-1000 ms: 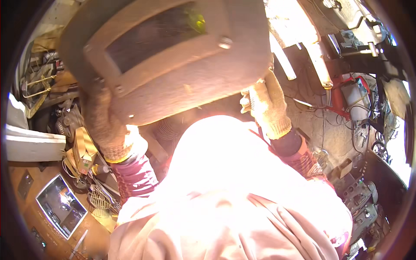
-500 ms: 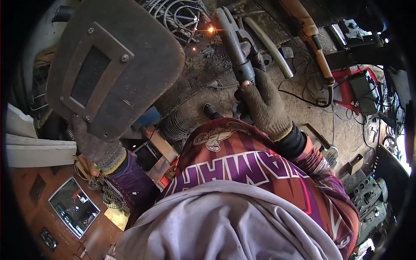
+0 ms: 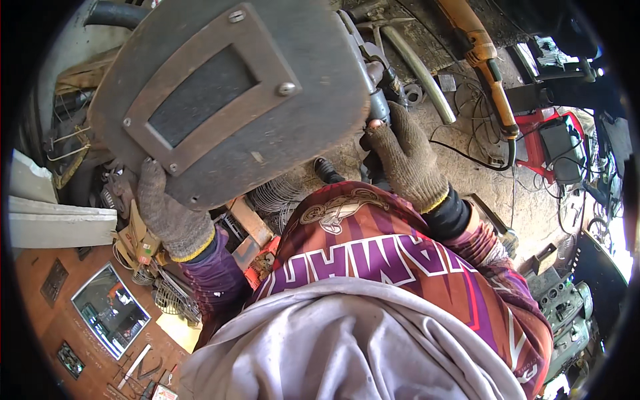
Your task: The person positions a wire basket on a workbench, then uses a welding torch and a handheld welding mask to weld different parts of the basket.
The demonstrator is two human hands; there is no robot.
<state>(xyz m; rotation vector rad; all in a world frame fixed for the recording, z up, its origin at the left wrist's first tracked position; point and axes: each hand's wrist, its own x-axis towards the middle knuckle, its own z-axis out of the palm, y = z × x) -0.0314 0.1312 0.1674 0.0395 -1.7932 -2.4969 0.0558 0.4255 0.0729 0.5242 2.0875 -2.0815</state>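
Note:
A dark handheld welding shield (image 3: pixel 313 87) with a framed rectangular window (image 3: pixel 203 93) fills the upper left. My left hand (image 3: pixel 170 210), in a knitted grey glove with a yellow cuff, grips its lower edge. My right hand (image 3: pixel 410 160), gloved the same way, is closed at the near end of a grey tube (image 3: pixel 379 105) with a collar. A bare fingertip shows there; the other fingers are partly hidden. The shield covers much of the tube and the work area left of it.
An orange power tool (image 3: pixel 477 50) with a black cord lies at the upper right, beside a pale pipe (image 3: pixel 420 73). Farther right is a red stand (image 3: pixel 533 143) among cables. Coiled wire (image 3: pixel 277 200) sits below the shield. A brown board (image 3: pixel 50 320) with a mirror stands lower left.
My left hand has moved the shield right and nearer, so it now hides the wire rings, the glowing orange spot and part of the tube. My right hand has hardly moved.

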